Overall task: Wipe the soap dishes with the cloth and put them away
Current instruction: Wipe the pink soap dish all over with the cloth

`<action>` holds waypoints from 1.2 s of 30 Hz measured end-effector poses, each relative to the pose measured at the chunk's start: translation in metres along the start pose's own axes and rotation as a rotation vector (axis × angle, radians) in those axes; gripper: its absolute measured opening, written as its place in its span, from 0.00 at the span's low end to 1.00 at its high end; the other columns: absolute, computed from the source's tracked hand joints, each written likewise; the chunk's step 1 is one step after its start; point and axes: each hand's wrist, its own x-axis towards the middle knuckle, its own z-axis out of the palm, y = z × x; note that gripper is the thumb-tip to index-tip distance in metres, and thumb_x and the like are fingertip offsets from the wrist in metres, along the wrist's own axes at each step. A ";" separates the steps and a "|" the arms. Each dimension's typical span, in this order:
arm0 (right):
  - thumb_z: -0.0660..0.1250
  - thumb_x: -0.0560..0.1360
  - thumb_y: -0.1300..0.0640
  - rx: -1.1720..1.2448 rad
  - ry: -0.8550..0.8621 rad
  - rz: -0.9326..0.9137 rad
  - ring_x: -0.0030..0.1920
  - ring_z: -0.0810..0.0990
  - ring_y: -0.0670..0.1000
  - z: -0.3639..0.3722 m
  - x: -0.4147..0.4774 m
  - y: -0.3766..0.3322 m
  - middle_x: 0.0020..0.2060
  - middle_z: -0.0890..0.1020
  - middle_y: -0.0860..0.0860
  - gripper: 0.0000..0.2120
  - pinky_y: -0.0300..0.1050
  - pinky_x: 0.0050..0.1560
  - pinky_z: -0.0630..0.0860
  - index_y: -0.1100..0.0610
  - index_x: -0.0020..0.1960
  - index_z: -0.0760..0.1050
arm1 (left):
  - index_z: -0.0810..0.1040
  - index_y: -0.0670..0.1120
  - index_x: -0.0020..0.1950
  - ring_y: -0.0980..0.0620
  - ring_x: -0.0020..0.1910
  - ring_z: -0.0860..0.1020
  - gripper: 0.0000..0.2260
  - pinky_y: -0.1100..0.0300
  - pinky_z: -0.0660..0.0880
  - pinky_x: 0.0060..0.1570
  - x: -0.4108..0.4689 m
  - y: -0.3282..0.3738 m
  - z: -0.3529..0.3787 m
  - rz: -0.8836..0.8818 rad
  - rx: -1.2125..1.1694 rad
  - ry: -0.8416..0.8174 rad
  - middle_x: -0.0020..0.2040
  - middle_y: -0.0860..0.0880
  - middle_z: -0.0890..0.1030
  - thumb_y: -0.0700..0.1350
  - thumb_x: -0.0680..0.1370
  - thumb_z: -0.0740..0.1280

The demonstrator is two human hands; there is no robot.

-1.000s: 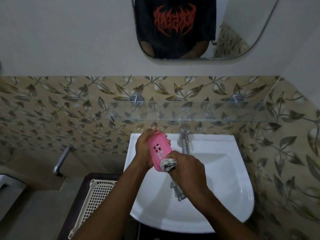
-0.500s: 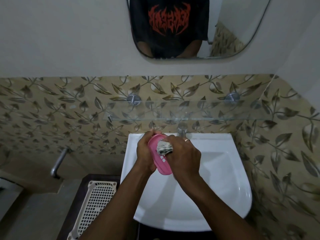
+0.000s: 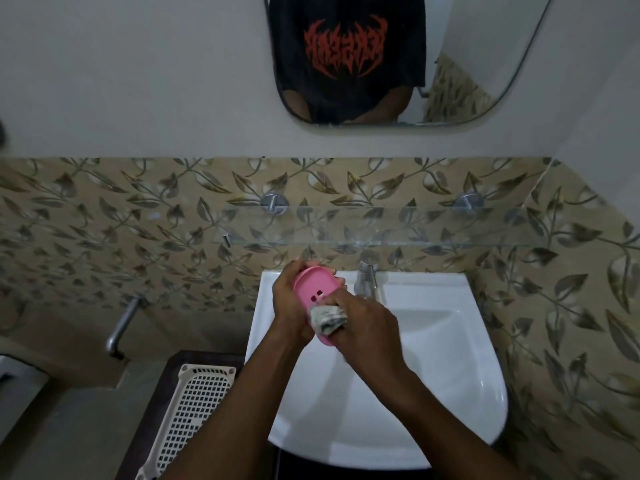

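Note:
A pink soap dish (image 3: 313,289) with small slots is held tilted above the back left of the white basin (image 3: 433,358). My left hand (image 3: 289,306) grips it from the left, fingers curled round its far edge. My right hand (image 3: 367,327) holds a bunched grey-white cloth (image 3: 327,318) and presses it against the lower end of the dish. The dish's near end is partly hidden by the cloth and my right hand.
A chrome tap (image 3: 367,278) stands just right of the dish. A glass shelf (image 3: 381,226) runs along the tiled wall above. A cream perforated basket (image 3: 194,410) sits on a dark stand left of the basin. A wall spout (image 3: 121,327) sticks out further left. A mirror (image 3: 398,64) hangs above.
The cloth in my right hand slid from the dish's lower end up to its upper part, then back down to the lower end. My left hand kept hold of the dish.

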 end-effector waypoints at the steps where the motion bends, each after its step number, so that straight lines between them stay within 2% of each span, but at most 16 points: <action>1: 0.75 0.69 0.46 0.002 -0.023 0.020 0.39 0.82 0.51 -0.002 -0.004 0.006 0.40 0.84 0.49 0.12 0.42 0.38 0.77 0.47 0.50 0.79 | 0.78 0.40 0.44 0.37 0.40 0.80 0.16 0.47 0.77 0.50 -0.001 0.001 -0.001 -0.003 -0.019 -0.025 0.43 0.38 0.80 0.53 0.67 0.69; 3: 0.74 0.70 0.46 -0.006 0.014 0.088 0.39 0.82 0.52 -0.005 -0.005 0.013 0.40 0.84 0.48 0.11 0.42 0.37 0.75 0.47 0.50 0.78 | 0.79 0.42 0.40 0.38 0.38 0.80 0.14 0.49 0.78 0.47 -0.002 0.000 -0.001 0.009 -0.017 -0.052 0.39 0.39 0.81 0.53 0.68 0.68; 6: 0.73 0.70 0.49 -0.032 0.096 0.159 0.39 0.81 0.53 -0.002 0.000 0.005 0.39 0.83 0.48 0.10 0.42 0.35 0.72 0.48 0.50 0.79 | 0.79 0.42 0.40 0.39 0.37 0.80 0.13 0.50 0.79 0.45 -0.002 0.003 0.003 0.015 -0.011 -0.066 0.38 0.40 0.82 0.53 0.72 0.65; 8: 0.72 0.71 0.48 0.050 0.121 0.229 0.39 0.81 0.52 0.000 0.001 -0.003 0.40 0.83 0.47 0.10 0.41 0.35 0.71 0.48 0.50 0.78 | 0.78 0.42 0.40 0.40 0.36 0.80 0.15 0.51 0.79 0.43 0.000 0.008 0.004 0.026 -0.013 -0.095 0.38 0.40 0.81 0.52 0.76 0.61; 14: 0.73 0.70 0.45 0.351 0.192 0.473 0.41 0.82 0.51 0.006 0.000 -0.007 0.41 0.85 0.47 0.13 0.47 0.41 0.80 0.46 0.53 0.80 | 0.78 0.42 0.41 0.38 0.39 0.79 0.15 0.49 0.78 0.45 -0.002 0.008 0.009 0.022 0.013 -0.114 0.39 0.39 0.81 0.53 0.75 0.62; 16: 0.73 0.71 0.48 0.342 0.228 0.447 0.42 0.83 0.50 0.008 -0.003 -0.009 0.43 0.86 0.47 0.13 0.44 0.43 0.81 0.47 0.55 0.82 | 0.78 0.41 0.40 0.41 0.37 0.79 0.15 0.50 0.78 0.46 -0.004 0.007 0.011 0.031 0.002 -0.107 0.37 0.40 0.81 0.52 0.76 0.62; 18: 0.73 0.71 0.51 0.271 0.236 0.299 0.42 0.84 0.49 0.010 -0.009 -0.010 0.44 0.86 0.48 0.12 0.40 0.44 0.80 0.49 0.54 0.83 | 0.77 0.42 0.41 0.41 0.38 0.79 0.14 0.49 0.77 0.46 -0.004 0.008 0.011 0.029 0.001 -0.090 0.38 0.40 0.80 0.53 0.74 0.64; 20: 0.72 0.70 0.51 0.145 0.153 0.142 0.42 0.84 0.48 0.010 -0.019 -0.008 0.45 0.86 0.46 0.12 0.40 0.42 0.80 0.46 0.53 0.83 | 0.77 0.42 0.43 0.40 0.39 0.78 0.15 0.49 0.77 0.46 0.000 0.009 0.007 0.003 -0.023 -0.066 0.41 0.39 0.79 0.54 0.73 0.65; 21: 0.72 0.70 0.50 0.088 0.108 0.125 0.41 0.83 0.48 0.007 -0.021 -0.004 0.44 0.86 0.45 0.12 0.40 0.40 0.80 0.45 0.53 0.82 | 0.77 0.42 0.44 0.39 0.39 0.78 0.15 0.49 0.77 0.46 0.001 0.009 0.004 -0.012 -0.035 -0.056 0.41 0.39 0.78 0.55 0.73 0.65; 24: 0.73 0.72 0.47 0.051 0.100 0.281 0.39 0.83 0.49 -0.005 -0.015 0.006 0.41 0.85 0.45 0.09 0.40 0.37 0.77 0.46 0.52 0.82 | 0.77 0.41 0.44 0.39 0.37 0.79 0.16 0.50 0.77 0.45 0.001 0.005 0.003 -0.035 -0.018 -0.067 0.40 0.39 0.80 0.55 0.71 0.66; 27: 0.73 0.72 0.48 0.116 0.198 0.373 0.42 0.84 0.50 -0.005 0.001 -0.006 0.44 0.86 0.48 0.11 0.42 0.40 0.79 0.48 0.54 0.82 | 0.79 0.41 0.43 0.43 0.39 0.78 0.17 0.52 0.77 0.46 -0.003 -0.009 0.010 -0.059 0.026 -0.032 0.39 0.40 0.81 0.55 0.74 0.63; 29: 0.75 0.70 0.51 0.157 0.233 0.301 0.41 0.84 0.50 0.001 0.008 -0.018 0.43 0.86 0.48 0.12 0.42 0.43 0.79 0.49 0.53 0.82 | 0.81 0.39 0.43 0.42 0.43 0.79 0.21 0.51 0.77 0.49 -0.003 -0.014 0.011 -0.098 0.025 -0.022 0.39 0.39 0.82 0.56 0.77 0.60; 31: 0.74 0.70 0.53 0.178 0.175 0.182 0.40 0.84 0.49 0.007 0.009 -0.020 0.40 0.86 0.47 0.09 0.38 0.44 0.77 0.49 0.49 0.84 | 0.81 0.38 0.44 0.38 0.48 0.78 0.20 0.48 0.76 0.54 -0.002 -0.009 0.009 -0.115 0.021 -0.015 0.43 0.37 0.82 0.56 0.75 0.64; 34: 0.71 0.71 0.53 0.158 0.054 0.083 0.41 0.83 0.50 0.006 0.005 -0.008 0.41 0.86 0.47 0.07 0.42 0.44 0.80 0.49 0.48 0.83 | 0.80 0.39 0.45 0.37 0.46 0.79 0.20 0.47 0.76 0.52 -0.002 -0.002 0.004 -0.120 0.008 -0.013 0.44 0.36 0.82 0.56 0.74 0.64; 36: 0.75 0.69 0.52 0.071 0.169 0.124 0.38 0.84 0.51 0.003 0.006 -0.001 0.39 0.86 0.48 0.08 0.44 0.39 0.79 0.50 0.48 0.83 | 0.81 0.40 0.48 0.40 0.45 0.79 0.23 0.49 0.76 0.51 -0.005 -0.007 0.004 -0.152 0.015 -0.022 0.45 0.38 0.82 0.60 0.76 0.61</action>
